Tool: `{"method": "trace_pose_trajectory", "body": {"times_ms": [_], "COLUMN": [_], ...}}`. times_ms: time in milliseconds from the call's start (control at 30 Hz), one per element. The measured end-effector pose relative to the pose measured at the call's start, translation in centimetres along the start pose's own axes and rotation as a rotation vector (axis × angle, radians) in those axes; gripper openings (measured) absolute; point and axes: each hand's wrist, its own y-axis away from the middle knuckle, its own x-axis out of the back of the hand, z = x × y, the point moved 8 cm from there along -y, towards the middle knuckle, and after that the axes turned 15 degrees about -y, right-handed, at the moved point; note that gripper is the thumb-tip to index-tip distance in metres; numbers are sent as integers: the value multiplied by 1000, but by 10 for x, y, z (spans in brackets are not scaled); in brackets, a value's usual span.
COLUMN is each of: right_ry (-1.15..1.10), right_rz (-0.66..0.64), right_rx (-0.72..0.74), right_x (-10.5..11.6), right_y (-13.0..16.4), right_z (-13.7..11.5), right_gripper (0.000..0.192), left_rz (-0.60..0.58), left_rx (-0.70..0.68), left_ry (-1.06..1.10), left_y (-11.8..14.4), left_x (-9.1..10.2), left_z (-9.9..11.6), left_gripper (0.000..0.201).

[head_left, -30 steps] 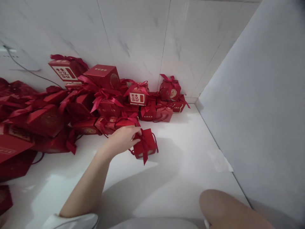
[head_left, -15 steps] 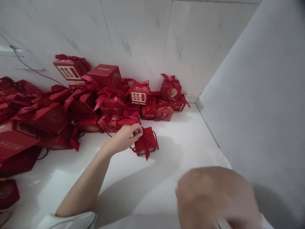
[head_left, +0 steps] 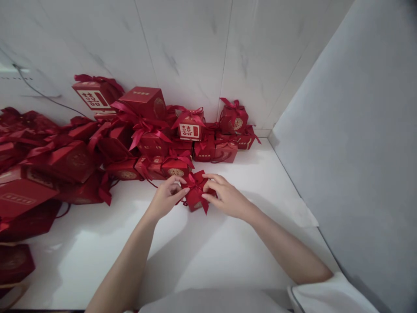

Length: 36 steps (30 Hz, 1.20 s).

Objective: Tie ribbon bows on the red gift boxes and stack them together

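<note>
A small red gift box (head_left: 194, 201) with a red ribbon (head_left: 196, 184) tied on top stands on the white counter in front of me. My left hand (head_left: 167, 198) is at its left side, with bent fingers and thumb closed at the ribbon's edge. Over the right side of the box, my right hand (head_left: 226, 198) reaches in with thumb and fingers apart, the tips touching near the bow. A ribbon tail hangs down the front. My fingers hide parts of the box's two sides.
Many similar red boxes (head_left: 70, 161) are heaped along the left and back. A smaller box (head_left: 235, 119) sits on others near the corner. Behind is a marbled wall (head_left: 182, 52); a pale panel (head_left: 352, 143) bounds the right. A thin cable (head_left: 45, 94) hangs at left.
My right hand has moved from the blurred lower right foreground up to the box. My left hand has shifted slightly down and left, and the ribbon on top is spread differently.
</note>
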Motion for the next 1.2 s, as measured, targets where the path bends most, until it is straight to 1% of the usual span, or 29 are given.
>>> {"method": "trace_pose_trajectory", "body": {"times_ms": [100, 200, 300, 367, 433, 500, 600, 667, 700, 733, 767, 800, 867, 933, 967, 1033, 1067, 1200], "right_ry": [-107, -241, -234, -178, -132, -98, -66, -49, -39, -30, -22, -16, -9, -9, -12, -23, -27, -27], "right_rz": [-33, -131, -233, -291, -329, -350, -372, -404, -420, -434, -443, -444, -436, -433, -436, -448, -453, -444], "right_rx": [-20, -88, -148, -141, -116, -101, -97, -95, -97, -102, -107, -113, -128, -147, -157, -159, -151, -131], "right_x": [10, 22, 32, 38, 41, 44, 44, 42, 41, 40, 40, 40, 41, 42, 42, 40, 39, 38], "right_y": [-7, -13, -16, -17, -16, -15, -12, -10, -8, -7, -7, -6, -5, -4, -4, -5, -5, -10], "right_z": [4, 4, 1, -3, -8, -9, -9, -9, -9, -9, -9, -9, -8, -6, -4, 0, 1, 10], "right_gripper": [10, 14, 18, 18, 15, 14, 14, 12, 10, 9, 9, 9, 11, 14, 18, 25, 25, 14], "left_rz": [-24, -100, -202, -270, -296, -239, -21, 104, 142, 155, 140, 99, -22, -116, -142, -170, -179, -183], "left_rx": [15, 18, -9, -41, -93, -162, -269, -334, -360, -382, -393, -400, -399, -375, -357, -329, -324, -330], "left_ry": [136, 153, 43, -67, -185, -311, -467, -499, -492, -470, -441, -406, -329, -244, -204, -147, -132, -130], "left_y": [6, 16, 27, 34, 39, 42, 37, 28, 22, 14, 6, -2, -14, -21, -23, -23, -22, -21], "left_x": [-8, -18, -26, -29, -27, -20, -8, -5, -7, -10, -14, -21, -35, -47, -51, -56, -58, -61], "left_z": [-4, -1, 10, 20, 32, 45, 67, 77, 80, 80, 78, 75, 65, 56, 52, 48, 47, 48], "left_gripper": [36, 41, 41, 36, 29, 26, 29, 27, 26, 24, 22, 20, 16, 16, 17, 18, 17, 11]}}
